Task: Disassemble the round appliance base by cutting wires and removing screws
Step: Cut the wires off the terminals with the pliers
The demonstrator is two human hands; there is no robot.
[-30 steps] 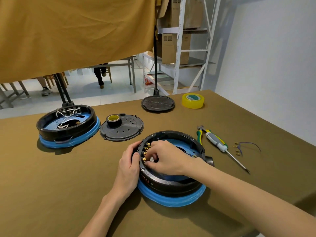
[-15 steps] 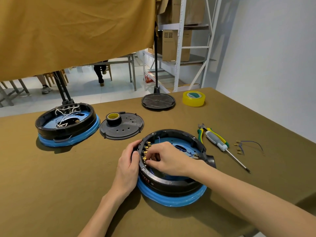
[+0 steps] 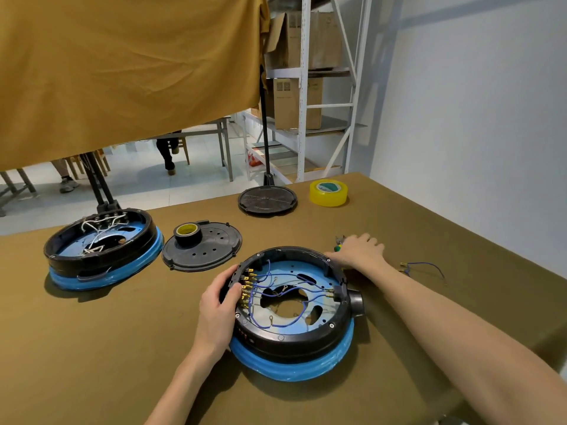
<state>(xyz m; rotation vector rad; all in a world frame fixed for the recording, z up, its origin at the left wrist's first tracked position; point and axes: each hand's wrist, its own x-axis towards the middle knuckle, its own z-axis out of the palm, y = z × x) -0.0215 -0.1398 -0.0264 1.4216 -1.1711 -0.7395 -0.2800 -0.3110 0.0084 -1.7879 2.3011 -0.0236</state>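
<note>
A round black appliance base with a blue ring at the bottom (image 3: 293, 342) is set on the brown cloth-covered table (image 3: 122, 348), close to the near edge. Its top is open, and thin blue wires (image 3: 277, 282) with small gold ends can be seen curling over the blue plate inside. A short black tube sticks out of its right side.

The left side of the base is held by the left hand (image 3: 219, 308), with the fingers curled round the black rim by the row of gold ends.

The right hand (image 3: 357, 251) is laid flat on the table just behind and to the right of the base. Its fingers are kept straight, palm down, over tools with green and yellow handles (image 3: 337, 247). Most of the tools are hidden under the hand, so it cannot be told if they are being touched.

A loose bit of blue wire (image 3: 425, 268) is left on the table to the right. A second black and blue round base (image 3: 102, 250) with white wires is seen far to the left. A flat black round cover (image 3: 202, 250) with a small roll of tape (image 3: 187, 232) on it is placed between the two bases. A black round stand foot (image 3: 267, 200) and a yellow roll of tape (image 3: 328, 192) are set at the far edge.
</note>
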